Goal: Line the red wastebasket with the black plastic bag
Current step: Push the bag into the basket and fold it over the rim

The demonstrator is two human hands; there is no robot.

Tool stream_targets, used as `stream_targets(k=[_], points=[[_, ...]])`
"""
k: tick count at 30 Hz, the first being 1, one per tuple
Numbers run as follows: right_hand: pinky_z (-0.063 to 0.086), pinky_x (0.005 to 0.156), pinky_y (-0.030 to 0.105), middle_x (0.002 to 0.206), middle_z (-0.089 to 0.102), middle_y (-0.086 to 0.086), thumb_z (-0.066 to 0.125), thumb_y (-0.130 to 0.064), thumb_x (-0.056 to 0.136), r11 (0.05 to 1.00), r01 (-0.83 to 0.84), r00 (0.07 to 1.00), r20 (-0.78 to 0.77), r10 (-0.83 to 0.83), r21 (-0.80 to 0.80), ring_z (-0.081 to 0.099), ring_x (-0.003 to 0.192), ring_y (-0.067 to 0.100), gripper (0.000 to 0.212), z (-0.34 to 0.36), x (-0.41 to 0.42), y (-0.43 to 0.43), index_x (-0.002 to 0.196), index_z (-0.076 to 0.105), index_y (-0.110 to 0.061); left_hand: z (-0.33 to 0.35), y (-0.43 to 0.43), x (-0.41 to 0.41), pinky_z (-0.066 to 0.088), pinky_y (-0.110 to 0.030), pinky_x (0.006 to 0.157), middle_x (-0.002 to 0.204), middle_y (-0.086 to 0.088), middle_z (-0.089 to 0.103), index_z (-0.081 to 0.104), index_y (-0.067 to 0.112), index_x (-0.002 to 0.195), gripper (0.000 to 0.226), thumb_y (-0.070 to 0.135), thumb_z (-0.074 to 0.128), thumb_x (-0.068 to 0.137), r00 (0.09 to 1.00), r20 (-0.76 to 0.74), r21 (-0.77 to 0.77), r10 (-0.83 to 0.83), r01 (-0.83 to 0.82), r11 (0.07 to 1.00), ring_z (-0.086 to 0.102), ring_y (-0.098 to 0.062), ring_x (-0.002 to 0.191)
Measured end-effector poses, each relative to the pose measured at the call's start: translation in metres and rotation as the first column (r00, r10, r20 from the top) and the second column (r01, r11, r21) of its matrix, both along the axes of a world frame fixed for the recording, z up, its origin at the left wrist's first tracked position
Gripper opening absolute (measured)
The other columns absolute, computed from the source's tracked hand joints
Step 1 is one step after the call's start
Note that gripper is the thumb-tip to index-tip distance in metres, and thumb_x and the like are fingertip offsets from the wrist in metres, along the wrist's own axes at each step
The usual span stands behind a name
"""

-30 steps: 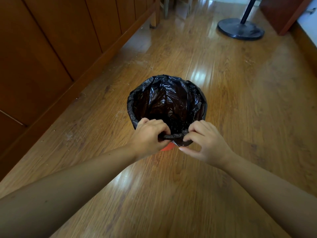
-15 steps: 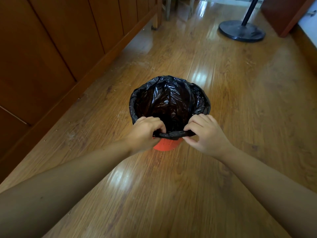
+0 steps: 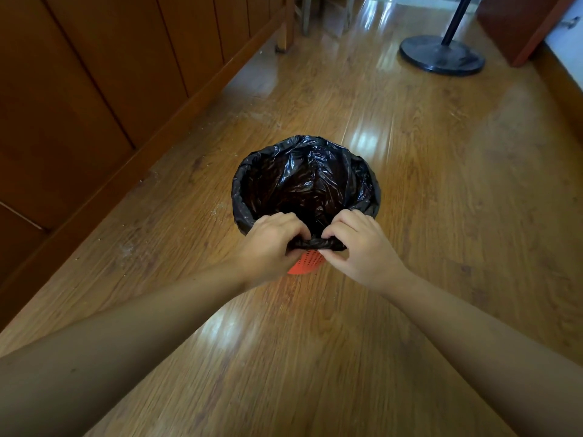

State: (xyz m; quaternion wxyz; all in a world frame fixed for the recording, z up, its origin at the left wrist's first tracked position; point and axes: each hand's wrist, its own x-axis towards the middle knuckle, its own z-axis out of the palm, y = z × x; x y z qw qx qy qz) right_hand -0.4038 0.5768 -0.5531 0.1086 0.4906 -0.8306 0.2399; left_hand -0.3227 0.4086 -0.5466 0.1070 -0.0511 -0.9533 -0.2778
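Both hands are at the near side of the basket, as I see it from the head camera. My left hand point(image 3: 268, 244) has its fingers curled around the rolled edge of the black bag point(image 3: 303, 184). My right hand point(image 3: 362, 247) pinches the same edge just beside it, with the thumb under and the fingers over. Between them the plastic is bunched into a thick roll.

On the left, brown wooden panels point(image 3: 94, 89) run along the floor point(image 3: 441, 216). In the middle the red wastebasket point(image 3: 304, 263) stands upright on the floor. The bag lies inside it and is folded over the rim, so only a small red part with little holes shows under the roll. Far on the right stands a round black base point(image 3: 441, 55) with a pole.
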Motion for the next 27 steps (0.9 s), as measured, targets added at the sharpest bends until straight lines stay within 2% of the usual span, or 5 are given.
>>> stream_targets(k=[6,12,16,23,27], points=[[0.033,0.073,0.023,0.08,0.06,0.006,0.072,-0.014,0.073,1.0,0.01,1.0,-0.013,-0.01,0.019,0.055,0.075,0.021,0.015,0.002,-0.011,0.007,0.083,0.064,-0.007,0.004,-0.013,0.0,0.044,-0.043,0.084,0.082,0.01,0.055,0.062,0.013,0.082,0.017,0.001,0.065,0.069,0.999,0.03,0.06,0.019,-0.021,0.998,0.056,-0.014,0.084],[0.033,0.072,0.025,0.078,0.058,0.004,0.071,-0.016,0.074,1.0,0.006,1.0,0.001,-0.006,0.006,0.053,0.074,0.019,0.012,-0.001,-0.008,-0.002,0.079,0.063,-0.009,0.002,-0.018,0.0,0.03,-0.028,0.086,0.087,0.01,0.053,0.057,0.018,0.088,0.022,0.008,0.064,0.069,0.997,0.058,-0.008,0.054,-0.054,0.999,0.051,-0.014,0.089],[0.038,0.071,0.028,0.078,0.058,0.004,0.072,-0.019,0.075,1.0,0.006,0.999,0.035,-0.006,-0.013,0.053,0.074,0.018,0.014,0.0,-0.004,-0.007,0.079,0.063,-0.009,0.003,-0.012,0.0,0.024,-0.021,0.086,0.09,0.011,0.055,0.056,0.023,0.098,0.033,0.023,0.07,0.069,0.998,0.02,0.056,0.061,-0.062,0.996,0.047,-0.006,0.089],[0.036,0.077,0.03,0.082,0.058,0.005,0.075,-0.018,0.07,1.0,0.015,0.993,0.114,-0.014,-0.006,0.054,0.08,0.021,0.02,0.0,0.004,-0.009,0.084,0.064,-0.009,0.004,0.001,-0.004,0.045,-0.045,0.086,0.089,-0.003,0.061,0.064,0.012,0.088,0.017,0.011,0.07,0.073,0.998,0.06,0.146,-0.013,0.004,0.989,0.056,-0.017,0.086],[0.03,0.091,0.032,0.085,0.06,0.003,0.074,-0.029,0.071,0.995,-0.065,0.998,0.001,0.065,0.076,0.056,0.084,0.021,0.025,0.008,-0.006,-0.002,0.088,0.065,-0.012,0.004,0.0,-0.004,0.043,-0.041,0.087,0.092,-0.002,0.06,0.062,0.012,0.094,0.021,0.011,0.066,0.073,0.997,0.069,0.048,-0.02,0.017,0.999,0.055,-0.018,0.089]])
